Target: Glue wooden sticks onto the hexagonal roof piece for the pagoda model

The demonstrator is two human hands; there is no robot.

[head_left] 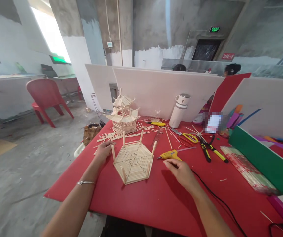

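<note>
A hexagonal base of wooden sticks [133, 161] with several upright posts lies on the red table [141, 200]. My left hand [103, 149] rests beside its left edge, fingers curled near a corner post; I cannot see anything in it. My right hand [180, 171] lies to the right of the base, fingers loosely bent on the table, just below a yellow glue gun [170, 155] whose black cord runs off to the lower right. A finished stick pagoda [123, 113] stands behind the base.
Loose sticks [121, 135] litter the back of the table. A white bottle [179, 110], yellow scissors [188, 136], yellow-handled pliers [211, 150] and a bundle of sticks [247, 169] lie to the right. White partition boards [161, 89] stand behind. A red chair [46, 97] is on the left.
</note>
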